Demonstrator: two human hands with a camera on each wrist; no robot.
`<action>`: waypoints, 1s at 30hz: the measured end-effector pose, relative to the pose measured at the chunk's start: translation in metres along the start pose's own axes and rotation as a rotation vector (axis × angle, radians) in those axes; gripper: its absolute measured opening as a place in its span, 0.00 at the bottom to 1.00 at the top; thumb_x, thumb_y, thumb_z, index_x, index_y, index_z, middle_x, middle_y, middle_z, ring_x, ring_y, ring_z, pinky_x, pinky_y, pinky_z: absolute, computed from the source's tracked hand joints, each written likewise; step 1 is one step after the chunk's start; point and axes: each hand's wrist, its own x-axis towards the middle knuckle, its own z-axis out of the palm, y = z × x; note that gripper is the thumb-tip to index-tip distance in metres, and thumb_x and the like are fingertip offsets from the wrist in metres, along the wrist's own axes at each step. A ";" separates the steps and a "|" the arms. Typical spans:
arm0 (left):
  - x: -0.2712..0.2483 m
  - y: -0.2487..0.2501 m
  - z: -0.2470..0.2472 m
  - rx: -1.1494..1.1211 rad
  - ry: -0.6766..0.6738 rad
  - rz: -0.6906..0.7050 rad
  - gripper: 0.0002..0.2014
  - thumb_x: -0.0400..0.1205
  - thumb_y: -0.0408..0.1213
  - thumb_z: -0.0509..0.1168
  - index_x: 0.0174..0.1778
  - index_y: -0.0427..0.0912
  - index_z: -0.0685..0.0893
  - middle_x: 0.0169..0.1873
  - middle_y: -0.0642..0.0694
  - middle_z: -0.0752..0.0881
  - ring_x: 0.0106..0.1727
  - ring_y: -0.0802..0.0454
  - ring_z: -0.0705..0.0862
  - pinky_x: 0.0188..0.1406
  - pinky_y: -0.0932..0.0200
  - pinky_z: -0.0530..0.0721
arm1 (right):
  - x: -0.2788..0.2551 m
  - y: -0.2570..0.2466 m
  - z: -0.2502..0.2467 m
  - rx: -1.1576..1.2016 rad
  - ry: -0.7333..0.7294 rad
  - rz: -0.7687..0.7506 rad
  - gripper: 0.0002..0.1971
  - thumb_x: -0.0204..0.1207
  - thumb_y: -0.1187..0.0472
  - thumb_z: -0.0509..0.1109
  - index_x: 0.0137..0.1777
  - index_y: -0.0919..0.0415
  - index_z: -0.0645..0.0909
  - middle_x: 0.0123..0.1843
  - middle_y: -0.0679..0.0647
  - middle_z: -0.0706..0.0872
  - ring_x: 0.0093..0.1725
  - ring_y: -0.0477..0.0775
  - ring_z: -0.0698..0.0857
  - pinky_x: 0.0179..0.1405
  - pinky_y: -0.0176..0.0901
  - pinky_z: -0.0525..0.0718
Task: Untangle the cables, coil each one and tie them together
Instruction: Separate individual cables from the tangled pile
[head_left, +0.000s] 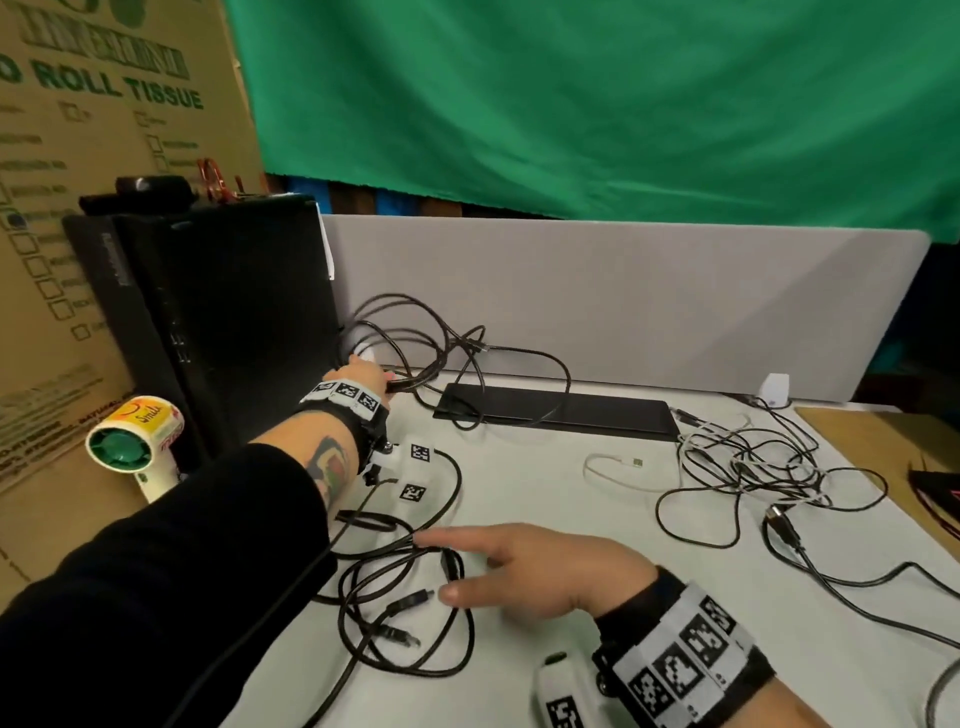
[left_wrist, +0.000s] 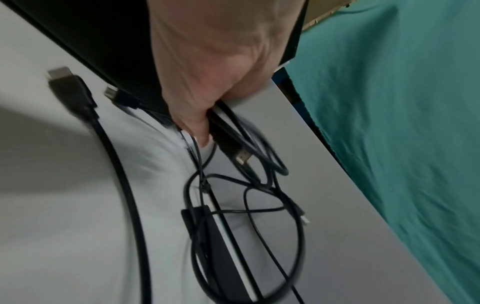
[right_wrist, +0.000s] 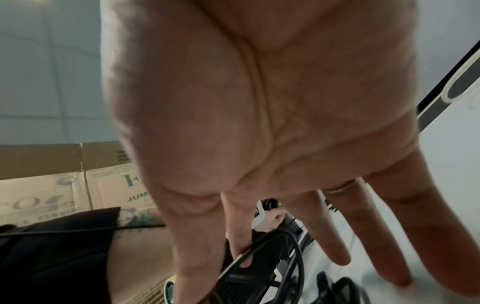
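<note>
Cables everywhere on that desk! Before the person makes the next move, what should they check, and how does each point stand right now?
1. Left hand grips a black cable bundle by the black computer tower: ok.
2. Right hand free, fingers spread over the near black cables: ok.
3. Near cables coiled: not ok, loose overlapping loops.
4. Pile of black and white cables at right untangled: not ok.
5. Held bundle free of the flat black bar: not ok, one loop lies across it.
6. Tie within reach: cannot tell.
</note>
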 end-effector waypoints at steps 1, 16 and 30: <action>-0.001 0.000 -0.004 -0.152 -0.059 -0.054 0.34 0.88 0.48 0.61 0.85 0.34 0.59 0.78 0.33 0.73 0.71 0.39 0.79 0.73 0.49 0.79 | 0.002 -0.002 0.003 -0.015 -0.019 0.000 0.28 0.81 0.37 0.67 0.77 0.20 0.62 0.65 0.34 0.78 0.55 0.34 0.76 0.59 0.37 0.71; -0.039 0.001 -0.061 0.425 -0.346 0.227 0.26 0.84 0.52 0.68 0.75 0.41 0.79 0.69 0.43 0.83 0.69 0.43 0.82 0.64 0.50 0.81 | 0.015 0.002 0.003 0.618 0.508 0.085 0.07 0.81 0.64 0.72 0.53 0.68 0.87 0.50 0.60 0.90 0.45 0.55 0.93 0.33 0.41 0.87; -0.148 -0.026 -0.079 0.824 -0.802 0.513 0.46 0.69 0.70 0.74 0.82 0.58 0.67 0.75 0.55 0.78 0.72 0.54 0.78 0.75 0.52 0.75 | -0.017 -0.027 -0.019 0.695 0.674 -0.370 0.17 0.86 0.75 0.59 0.67 0.60 0.81 0.50 0.57 0.90 0.41 0.61 0.92 0.28 0.39 0.84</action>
